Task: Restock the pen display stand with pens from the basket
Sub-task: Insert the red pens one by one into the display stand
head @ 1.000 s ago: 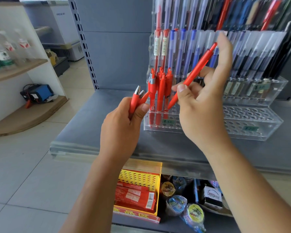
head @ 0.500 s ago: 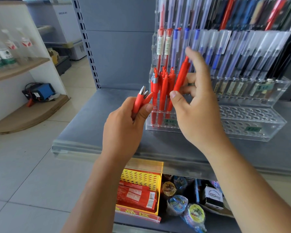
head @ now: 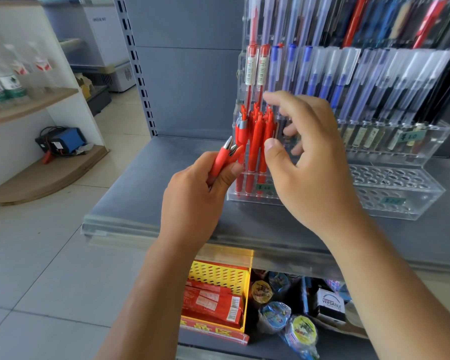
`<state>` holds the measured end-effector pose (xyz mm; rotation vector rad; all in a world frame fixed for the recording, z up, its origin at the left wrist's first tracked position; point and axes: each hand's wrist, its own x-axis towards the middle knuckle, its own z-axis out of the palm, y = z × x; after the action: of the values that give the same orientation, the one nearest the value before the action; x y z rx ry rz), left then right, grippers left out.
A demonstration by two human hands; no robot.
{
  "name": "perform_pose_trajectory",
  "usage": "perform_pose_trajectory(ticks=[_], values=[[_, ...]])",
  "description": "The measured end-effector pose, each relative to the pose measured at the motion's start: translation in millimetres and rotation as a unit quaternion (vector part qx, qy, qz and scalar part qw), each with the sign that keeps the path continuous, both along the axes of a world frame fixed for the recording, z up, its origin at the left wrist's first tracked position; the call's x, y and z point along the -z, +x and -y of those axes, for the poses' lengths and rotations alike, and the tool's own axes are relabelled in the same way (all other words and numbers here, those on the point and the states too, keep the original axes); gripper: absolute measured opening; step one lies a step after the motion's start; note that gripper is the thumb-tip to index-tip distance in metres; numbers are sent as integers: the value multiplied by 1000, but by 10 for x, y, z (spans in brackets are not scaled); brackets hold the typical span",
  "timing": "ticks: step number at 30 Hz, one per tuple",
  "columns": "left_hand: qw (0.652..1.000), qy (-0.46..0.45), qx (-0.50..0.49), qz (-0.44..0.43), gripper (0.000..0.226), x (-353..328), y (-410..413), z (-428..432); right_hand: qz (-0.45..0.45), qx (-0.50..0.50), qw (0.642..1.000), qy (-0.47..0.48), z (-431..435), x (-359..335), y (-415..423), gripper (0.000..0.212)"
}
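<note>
A clear acrylic pen display stand sits on the grey shelf, its upper tiers full of blue, black and red pens. At the left end of its lowest tier stands a cluster of red pens. My left hand grips a small bunch of red pens, their silver tips pointing up. My right hand hovers in front of the cluster with spread, relaxed fingers and holds nothing. No basket of pens is in view.
The grey shelf ends in a clear price rail at its front. Below it are a yellow perforated bin with red packets and several tape rolls. A wooden corner shelf with bottles stands at the left.
My right hand brought its red pen upright into the lowest tier beside the other red pens and let it go; its fingers are now spread. My left hand stayed put.
</note>
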<state>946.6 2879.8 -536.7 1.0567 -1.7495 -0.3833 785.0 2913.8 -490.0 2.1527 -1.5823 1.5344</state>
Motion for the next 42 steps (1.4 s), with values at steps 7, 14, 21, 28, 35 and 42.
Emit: perform_pose_trajectory(ticks=[7,14,21,28,35,42], values=[[999,-43,23,21,38,25,7,24,-174,21,985,-13,-84,-26,92,29],[998,-56,16,35,29,32,7,18,-217,33,975,-24,-56,9,65,22],[999,-13,-1,37,42,12,6,-11,-182,62,980,-42,-34,-92,-126,13],[998,-10,-15,60,41,5,-1,-15,-200,75,975,-56,-85,-137,-140,20],[997,-27,-20,66,23,25,12,-19,-308,70,946,-69,-89,13,77,27],[999,-11,-29,42,34,-3,-1,-32,-287,112,946,-103,-88,-89,-40,18]])
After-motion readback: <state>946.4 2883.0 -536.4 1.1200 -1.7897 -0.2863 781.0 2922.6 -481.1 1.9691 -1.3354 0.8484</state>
